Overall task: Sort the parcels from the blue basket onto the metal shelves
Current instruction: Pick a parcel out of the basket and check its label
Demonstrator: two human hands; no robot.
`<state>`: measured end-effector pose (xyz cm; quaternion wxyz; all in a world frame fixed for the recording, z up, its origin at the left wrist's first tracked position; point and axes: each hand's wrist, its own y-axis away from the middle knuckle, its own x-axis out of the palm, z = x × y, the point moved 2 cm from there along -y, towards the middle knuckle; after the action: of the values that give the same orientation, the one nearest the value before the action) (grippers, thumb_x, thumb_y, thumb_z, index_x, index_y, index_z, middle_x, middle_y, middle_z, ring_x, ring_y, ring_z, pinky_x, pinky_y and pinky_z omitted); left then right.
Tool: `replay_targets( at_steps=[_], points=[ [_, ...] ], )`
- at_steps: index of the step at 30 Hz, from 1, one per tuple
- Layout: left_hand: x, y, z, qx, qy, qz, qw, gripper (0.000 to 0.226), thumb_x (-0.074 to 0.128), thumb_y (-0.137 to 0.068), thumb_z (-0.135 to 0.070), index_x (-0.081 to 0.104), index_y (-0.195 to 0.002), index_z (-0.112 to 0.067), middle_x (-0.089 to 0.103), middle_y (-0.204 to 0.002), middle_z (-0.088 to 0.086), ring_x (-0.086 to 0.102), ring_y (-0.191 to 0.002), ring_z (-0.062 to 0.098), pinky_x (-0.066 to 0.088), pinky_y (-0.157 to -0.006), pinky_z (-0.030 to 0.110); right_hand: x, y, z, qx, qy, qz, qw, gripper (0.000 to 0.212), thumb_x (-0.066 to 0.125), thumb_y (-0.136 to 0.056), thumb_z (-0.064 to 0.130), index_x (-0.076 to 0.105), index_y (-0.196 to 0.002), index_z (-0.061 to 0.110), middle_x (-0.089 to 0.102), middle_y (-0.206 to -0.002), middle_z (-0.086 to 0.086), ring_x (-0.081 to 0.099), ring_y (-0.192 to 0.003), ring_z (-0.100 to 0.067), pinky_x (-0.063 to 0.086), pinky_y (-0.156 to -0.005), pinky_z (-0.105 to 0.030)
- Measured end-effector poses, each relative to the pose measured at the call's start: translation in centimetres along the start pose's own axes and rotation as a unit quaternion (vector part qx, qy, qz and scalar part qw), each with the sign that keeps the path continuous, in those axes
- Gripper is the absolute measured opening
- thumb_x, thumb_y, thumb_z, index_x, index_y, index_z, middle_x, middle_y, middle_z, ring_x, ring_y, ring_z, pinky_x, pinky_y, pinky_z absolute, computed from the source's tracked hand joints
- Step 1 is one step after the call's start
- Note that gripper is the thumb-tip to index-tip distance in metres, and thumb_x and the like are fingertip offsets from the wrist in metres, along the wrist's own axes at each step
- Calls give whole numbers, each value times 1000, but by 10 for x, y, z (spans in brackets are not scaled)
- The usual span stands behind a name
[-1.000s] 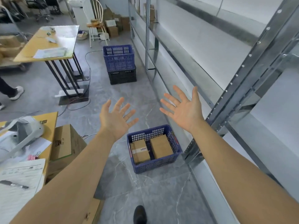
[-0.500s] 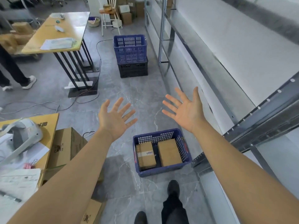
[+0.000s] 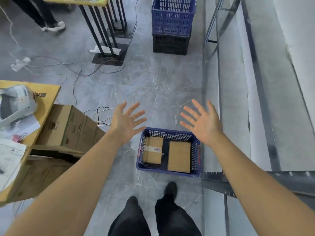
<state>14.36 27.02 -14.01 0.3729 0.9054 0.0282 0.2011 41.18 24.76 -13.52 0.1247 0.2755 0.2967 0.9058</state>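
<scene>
A blue basket sits on the grey floor just ahead of my feet. Two brown cardboard parcels lie flat in it: a taped, labelled one on the left and a plain one on the right. My left hand hovers above the basket's far left corner, palm up, fingers spread, holding nothing. My right hand hovers over the far right corner, likewise spread and empty. The metal shelves run along the right side, beside the basket.
A blue crate stacked on a black crate stands farther down the aisle. Large cardboard boxes and a yellow table with papers and a headset crowd the left. Cables trail across the floor. Another person's legs show at top left.
The view has tilted down and moved closer to the basket; my legs now show. Both hands stay spread and empty, now just above the basket's far rim.
</scene>
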Motion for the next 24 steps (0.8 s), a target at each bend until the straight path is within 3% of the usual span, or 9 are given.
replay_targets(
  at_steps=[3, 10, 18, 24],
  points=[
    [-1, -19, 9, -10, -25, -23, 999, 57, 33, -100, -60, 64, -137, -30, 61, -146, 9, 59, -131, 33, 40, -116, 58, -5, -24, -4, 22, 11, 2, 1000, 62, 37, -103, 63, 53, -151, 28, 57, -154, -10, 58, -135, -32, 50, -107, -51],
    [-10, -82, 36, -35, -52, -58, 996, 58, 30, -102, -59, 62, -141, -29, 59, -149, 6, 55, -135, 33, 38, -117, 58, -24, -85, -47, 68, 33, 15, 997, 62, 33, -105, 61, 47, -155, 28, 51, -158, -10, 51, -142, -33, 36, -121, -58],
    [-62, -215, 123, -94, -77, -58, 991, 58, 30, -102, -60, 60, -142, -31, 53, -154, 6, 52, -138, 31, 33, -121, 57, -66, -186, -160, 100, 94, -36, 990, 58, 28, -108, 57, 46, -155, 30, 40, -166, -4, 32, -156, -24, 27, -125, -51],
    [-116, -296, 203, -147, -119, -86, 978, 60, 26, -105, -56, 46, -154, -28, 47, -159, 5, 44, -146, 29, 31, -122, 54, -107, -255, -261, 130, 118, -61, 983, 57, 27, -108, 55, 44, -157, 29, 39, -167, -2, 32, -155, -22, 29, -120, -48]
  ],
)
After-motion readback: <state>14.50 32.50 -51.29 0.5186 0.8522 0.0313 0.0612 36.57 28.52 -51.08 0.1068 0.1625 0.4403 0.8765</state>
